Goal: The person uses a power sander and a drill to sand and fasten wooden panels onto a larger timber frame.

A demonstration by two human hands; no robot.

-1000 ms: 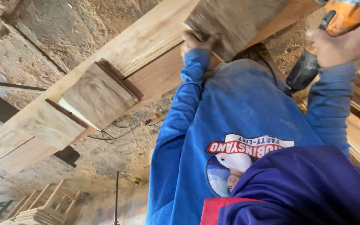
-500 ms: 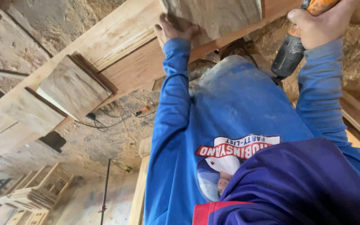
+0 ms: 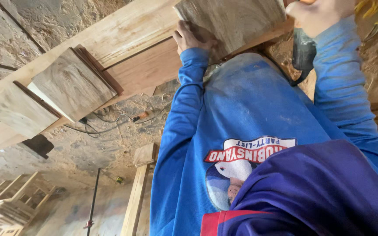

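wood block (image 3: 237,22) steadied by left hand (image 3: 193,38); right hand (image 3: 318,15) grips drill (image 3: 303,50).

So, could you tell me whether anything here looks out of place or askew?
Only loose dark cables stand out, lying tangled on the dusty floor beside the long pale wooden beam. The left hand holds a square wooden block; the right hand grips a dark power tool.

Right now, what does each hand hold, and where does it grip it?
The left hand presses against the lower edge of a wooden block. The right hand grips a power drill by its handle, just above the dark battery.
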